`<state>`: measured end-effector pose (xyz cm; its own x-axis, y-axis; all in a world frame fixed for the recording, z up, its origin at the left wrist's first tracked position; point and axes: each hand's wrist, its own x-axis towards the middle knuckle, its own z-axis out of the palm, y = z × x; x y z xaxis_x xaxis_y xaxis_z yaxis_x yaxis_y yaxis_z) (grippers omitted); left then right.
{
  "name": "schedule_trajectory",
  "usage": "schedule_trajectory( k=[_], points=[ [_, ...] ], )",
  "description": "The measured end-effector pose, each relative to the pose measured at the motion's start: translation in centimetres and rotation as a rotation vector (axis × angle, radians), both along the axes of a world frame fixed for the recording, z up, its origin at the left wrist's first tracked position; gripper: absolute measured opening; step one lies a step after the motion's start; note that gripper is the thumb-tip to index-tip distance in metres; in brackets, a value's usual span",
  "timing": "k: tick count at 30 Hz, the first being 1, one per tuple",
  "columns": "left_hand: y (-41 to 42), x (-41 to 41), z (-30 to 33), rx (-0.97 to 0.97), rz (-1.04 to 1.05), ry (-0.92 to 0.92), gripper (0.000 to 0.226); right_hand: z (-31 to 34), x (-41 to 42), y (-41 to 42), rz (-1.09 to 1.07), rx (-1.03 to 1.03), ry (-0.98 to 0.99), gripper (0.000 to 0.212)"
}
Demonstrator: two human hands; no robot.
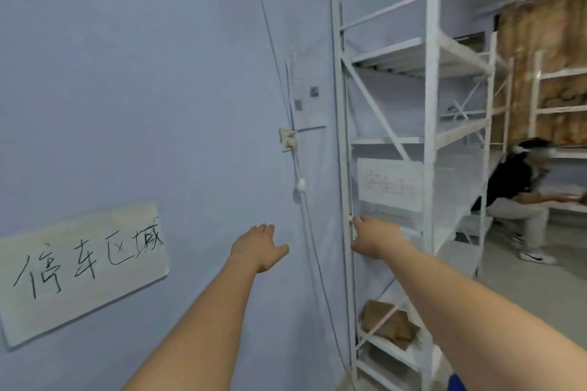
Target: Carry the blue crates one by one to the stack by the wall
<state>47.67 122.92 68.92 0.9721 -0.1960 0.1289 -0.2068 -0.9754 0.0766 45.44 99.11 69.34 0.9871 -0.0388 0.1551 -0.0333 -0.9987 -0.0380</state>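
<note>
Both my arms stretch forward, empty. My left hand (pixel 259 246) is held out in front of the pale blue wall (pixel 143 105), fingers together and thumb spread, holding nothing. My right hand (pixel 376 236) reaches toward the white metal shelf rack (pixel 432 124), fingers loosely extended near its front upright, gripping nothing. A small patch of blue (pixel 457 383) shows at the bottom edge under my right forearm; I cannot tell if it is a crate. No crate stack is in view.
A paper sign with handwritten characters (pixel 85 267) is taped to the wall at left. A wall socket (pixel 288 138) with a hanging white cable sits near the rack. Brown cardboard (pixel 386 324) lies on a low shelf. A seated person (pixel 521 197) is at far right.
</note>
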Motion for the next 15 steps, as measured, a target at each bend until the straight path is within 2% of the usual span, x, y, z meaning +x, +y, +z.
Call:
schedule_trajectory(
  k=[6,15],
  points=[
    [-8.2,-2.1,3.9,-0.057,-0.029,-0.043,0.072,4.9,-3.9,-7.7,-0.043,-0.016,-0.039,0.056],
    [-26.8,-6.2,2.7,-0.087,-0.23,0.01,0.067,4.0,-10.9,-22.7,-0.21,-0.017,0.052,0.051]
  ],
)
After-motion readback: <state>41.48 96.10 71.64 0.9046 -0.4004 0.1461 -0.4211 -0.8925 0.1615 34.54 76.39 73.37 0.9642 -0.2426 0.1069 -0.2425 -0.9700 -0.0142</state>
